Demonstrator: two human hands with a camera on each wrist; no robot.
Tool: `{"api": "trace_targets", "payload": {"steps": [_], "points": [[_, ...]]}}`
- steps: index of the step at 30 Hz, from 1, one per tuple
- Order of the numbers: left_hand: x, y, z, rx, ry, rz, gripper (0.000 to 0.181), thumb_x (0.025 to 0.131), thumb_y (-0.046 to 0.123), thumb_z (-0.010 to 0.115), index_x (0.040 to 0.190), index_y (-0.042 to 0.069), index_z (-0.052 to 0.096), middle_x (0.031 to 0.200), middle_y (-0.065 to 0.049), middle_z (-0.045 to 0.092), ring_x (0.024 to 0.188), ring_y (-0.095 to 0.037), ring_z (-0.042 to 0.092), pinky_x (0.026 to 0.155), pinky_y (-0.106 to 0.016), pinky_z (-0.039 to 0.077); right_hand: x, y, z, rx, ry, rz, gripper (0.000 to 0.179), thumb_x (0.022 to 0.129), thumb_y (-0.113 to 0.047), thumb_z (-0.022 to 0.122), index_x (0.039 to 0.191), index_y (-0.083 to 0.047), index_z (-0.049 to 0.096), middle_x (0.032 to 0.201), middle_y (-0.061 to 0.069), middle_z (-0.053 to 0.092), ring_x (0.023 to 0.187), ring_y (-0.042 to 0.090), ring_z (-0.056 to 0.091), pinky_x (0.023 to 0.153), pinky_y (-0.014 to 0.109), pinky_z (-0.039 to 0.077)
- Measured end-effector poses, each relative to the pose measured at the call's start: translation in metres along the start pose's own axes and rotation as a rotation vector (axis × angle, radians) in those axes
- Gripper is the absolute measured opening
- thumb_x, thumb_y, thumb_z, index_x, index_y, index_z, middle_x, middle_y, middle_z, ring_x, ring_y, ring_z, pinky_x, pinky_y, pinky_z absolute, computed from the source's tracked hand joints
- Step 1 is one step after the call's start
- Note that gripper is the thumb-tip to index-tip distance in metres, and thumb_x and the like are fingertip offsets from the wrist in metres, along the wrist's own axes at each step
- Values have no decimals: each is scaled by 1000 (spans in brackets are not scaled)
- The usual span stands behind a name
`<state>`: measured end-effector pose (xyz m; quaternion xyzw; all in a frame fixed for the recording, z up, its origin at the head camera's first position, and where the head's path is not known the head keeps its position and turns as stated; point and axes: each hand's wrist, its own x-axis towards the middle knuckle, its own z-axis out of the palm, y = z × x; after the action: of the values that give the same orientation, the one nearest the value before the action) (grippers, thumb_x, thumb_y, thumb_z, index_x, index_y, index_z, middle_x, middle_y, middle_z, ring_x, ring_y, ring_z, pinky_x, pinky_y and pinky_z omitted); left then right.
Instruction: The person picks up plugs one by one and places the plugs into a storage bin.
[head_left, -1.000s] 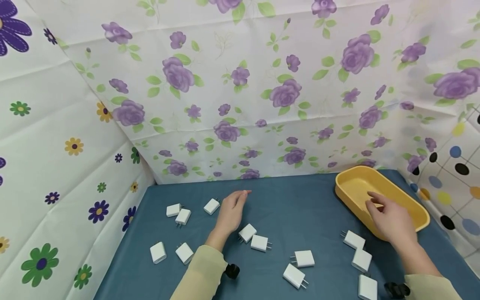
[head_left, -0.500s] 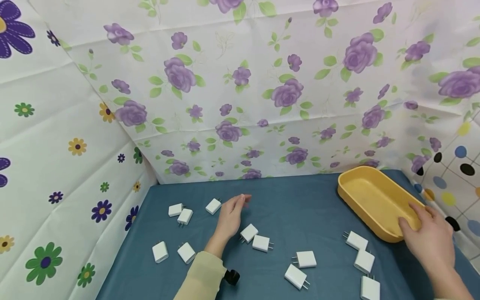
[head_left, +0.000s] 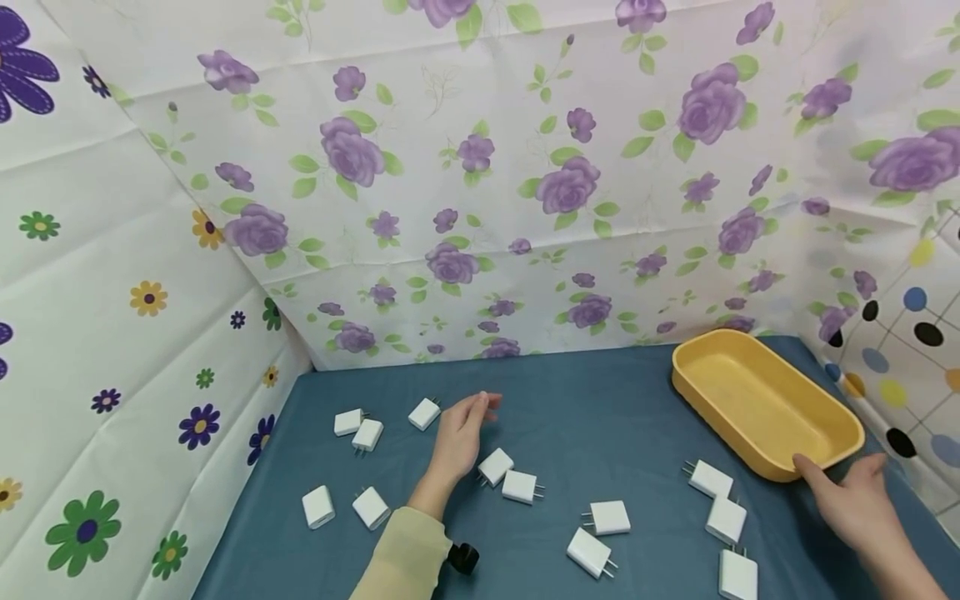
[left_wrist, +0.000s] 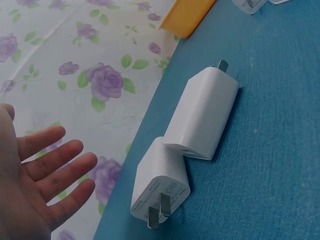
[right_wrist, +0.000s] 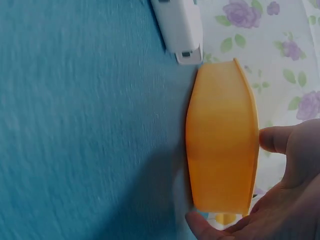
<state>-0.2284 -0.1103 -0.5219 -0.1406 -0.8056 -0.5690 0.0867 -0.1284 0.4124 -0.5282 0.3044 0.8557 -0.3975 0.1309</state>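
Hands (head_left: 456, 435) (head_left: 855, 504) apart — right at yellow tray (head_left: 761, 400), left near white chargers (head_left: 496, 467).

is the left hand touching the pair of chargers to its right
Apart. The left wrist view shows flowered cloth visible between the left hand and both chargers.

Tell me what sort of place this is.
Probably a makeshift tabletop booth: rose-printed white sheeting behind a blue cloth-covered table bearing white block-shaped plug adapters and an oblong yellow tray.
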Motion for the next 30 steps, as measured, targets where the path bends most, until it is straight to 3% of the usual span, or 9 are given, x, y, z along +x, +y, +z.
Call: {"api": "trace_targets", "payload": {"steps": [3,6,11,13,16,19,23,30], "points": [[0,0,1,-1,5,5,44,118,29,44,126,1,77,118,-16,77,98,-39,74,96,-56,55,-2,-3,3,7,-20,18,125,102,-76,35,148,16,-37,158,50,-13,149,67,1,118,74,17],[0,2,2,-12,14,3,42,117,24,44,125,-3,76,116,-20,76,97,-43,73,95,-60,54,0,-4,3,15,-15,-17,117,105,-72,33,157,14,-25,160,50,5,146,68,15,112,76,24],[0,2,3,-49,12,-8,40,117,13,42,124,-12,73,116,-31,73,97,-55,69,95,-70,50,1,-1,5,35,3,-71,103,110,-62,34,161,14,-13,145,47,30,119,58,50,90,64,46],[-2,2,2,-44,11,-7,41,117,13,41,124,-12,72,115,-31,73,96,-55,69,94,-69,50,3,0,6,47,3,-78,100,111,-59,35,161,15,-10,140,45,33,110,53,55,80,55,52],[-5,2,1,-35,15,-8,41,117,17,43,125,-8,74,115,-26,75,96,-49,72,95,-64,53,6,0,8,76,-1,-93,96,112,-55,36,162,15,-7,145,44,31,117,55,54,75,49,58],[-8,1,-1,-39,25,-7,41,117,21,44,125,-3,76,113,-20,77,94,-42,75,92,-56,57,10,-4,10,87,11,-111,89,113,-51,36,164,14,2,148,43,33,125,56,52,74,46,61],[-12,0,-3,-67,46,-22,43,118,26,43,125,1,78,111,-15,78,94,-36,76,87,-46,58,14,-10,13,79,40,-124,82,114,-47,37,165,11,12,148,40,39,125,52,55,75,44,61],[-18,-2,-2,-108,83,-64,47,119,28,39,125,1,77,109,-16,78,94,-37,76,84,-38,57,16,-20,13,67,27,-169,82,113,-46,39,167,8,10,152,41,37,122,51,58,77,44,61]]}}
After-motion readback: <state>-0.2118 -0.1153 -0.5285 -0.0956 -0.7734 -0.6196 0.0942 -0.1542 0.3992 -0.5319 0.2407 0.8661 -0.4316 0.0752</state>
